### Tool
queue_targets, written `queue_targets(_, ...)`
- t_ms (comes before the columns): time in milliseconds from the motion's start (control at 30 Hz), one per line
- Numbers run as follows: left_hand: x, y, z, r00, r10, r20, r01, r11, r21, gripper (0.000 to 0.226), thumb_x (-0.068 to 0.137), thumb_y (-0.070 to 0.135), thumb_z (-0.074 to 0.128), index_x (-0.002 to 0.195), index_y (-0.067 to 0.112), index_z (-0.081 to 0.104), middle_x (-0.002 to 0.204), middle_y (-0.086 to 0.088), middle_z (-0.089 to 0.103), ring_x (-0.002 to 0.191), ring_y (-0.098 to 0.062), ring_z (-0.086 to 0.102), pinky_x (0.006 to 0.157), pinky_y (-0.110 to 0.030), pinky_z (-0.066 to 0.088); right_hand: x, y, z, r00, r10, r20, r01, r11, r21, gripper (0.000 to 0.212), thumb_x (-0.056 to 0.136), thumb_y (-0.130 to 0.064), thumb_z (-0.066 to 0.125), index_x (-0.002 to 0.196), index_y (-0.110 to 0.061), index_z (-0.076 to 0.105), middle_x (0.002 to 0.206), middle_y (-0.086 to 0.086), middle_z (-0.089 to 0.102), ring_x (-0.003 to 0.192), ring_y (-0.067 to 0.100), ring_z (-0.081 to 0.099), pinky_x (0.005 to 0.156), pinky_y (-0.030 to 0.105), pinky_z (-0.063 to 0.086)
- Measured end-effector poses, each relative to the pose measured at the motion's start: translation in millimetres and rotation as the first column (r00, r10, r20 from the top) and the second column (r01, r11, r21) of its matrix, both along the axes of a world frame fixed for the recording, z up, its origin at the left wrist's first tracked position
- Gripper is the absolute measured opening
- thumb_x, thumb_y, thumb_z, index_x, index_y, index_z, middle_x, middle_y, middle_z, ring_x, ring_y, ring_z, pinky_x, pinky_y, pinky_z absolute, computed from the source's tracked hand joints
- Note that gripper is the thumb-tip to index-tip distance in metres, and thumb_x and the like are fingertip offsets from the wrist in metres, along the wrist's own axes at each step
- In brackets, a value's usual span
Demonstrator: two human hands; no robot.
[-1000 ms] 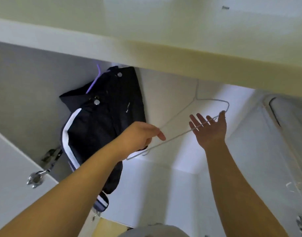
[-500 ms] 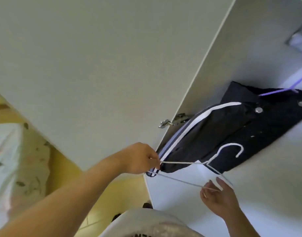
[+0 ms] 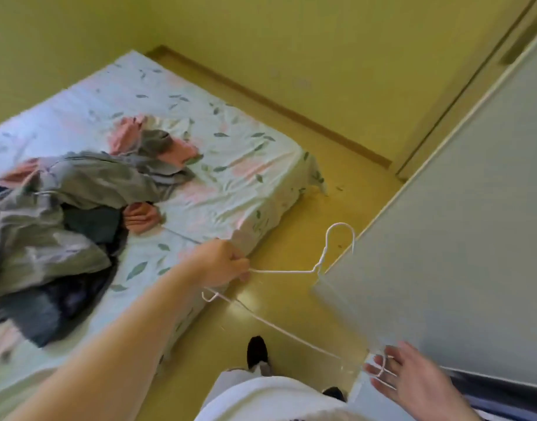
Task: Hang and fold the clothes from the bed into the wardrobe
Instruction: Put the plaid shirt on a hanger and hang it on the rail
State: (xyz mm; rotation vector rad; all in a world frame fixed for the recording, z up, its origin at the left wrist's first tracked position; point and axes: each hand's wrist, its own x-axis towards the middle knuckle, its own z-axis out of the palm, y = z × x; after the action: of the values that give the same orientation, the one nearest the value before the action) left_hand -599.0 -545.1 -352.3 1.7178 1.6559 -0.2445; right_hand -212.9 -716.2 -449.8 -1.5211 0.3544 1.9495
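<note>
Left hand (image 3: 223,265) grips hanger (image 3: 284,271): hook upward, bar reaching, perhaps touching, right hand (image 3: 404,376).

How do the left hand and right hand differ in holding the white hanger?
The left hand curls its fingers round one end of the white hanger; the right hand has straight, spread fingers with the other end lying among them. The left hand is over the bed edge; the right hand is beside the wardrobe door. Both touch the same hanger.

Probably home bedroom: bed (image 3: 237,165), wardrobe (image 3: 461,238)
</note>
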Motion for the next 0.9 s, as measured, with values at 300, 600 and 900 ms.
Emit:
queue_targets(300,-158.8,-4.6,-12.8,0.923,0.383,-0.022,-0.38,0.921,0.09,0.048,0.097,0.055,0.056,0.064,0.025,0.076,0.045,0.004,0.055,0.035,-0.009,0.044,0.043,-0.022,0.036,-181.0,171.6,36.4,0.357,0.719,0.596,-0.925,0.363,0.117,0.043,0.09,-0.06,0.055,0.097,-0.02,0.071,0.093,-0.003,0.071,0.093,0.017,0.062,0.082,0.032,0.044)
queue_targets(600,-231.1,13.5,-38.2,0.866,0.486,-0.113,-0.471,0.871,0.142,0.038,0.093,0.053,0.059,0.07,0.027,0.076,0.058,0.003,0.067,0.055,-0.012,0.061,0.056,-0.029,0.05,-345.0,261.1,56.0,0.085,0.64,0.763,-0.946,-0.19,0.264,0.031,0.085,-0.056,0.071,0.104,-0.032,0.067,0.098,-0.008,0.069,0.09,0.006,0.066,0.079,0.023,0.05)
queue_targets(900,-327.8,-20.9,-84.8,0.583,0.811,0.046,-0.789,0.552,0.272,0.018,0.1,0.043,0.055,0.103,0.031,0.068,0.098,0.011,0.06,0.087,-0.007,0.059,0.071,-0.027,0.044,-462.5,287.9,41.9,-0.058,0.604,0.795,-0.96,-0.252,0.122,0.043,0.107,-0.042,0.035,0.107,-0.013,0.066,0.078,-0.007,0.055,0.082,0.013,0.057,0.079,0.032,0.045)
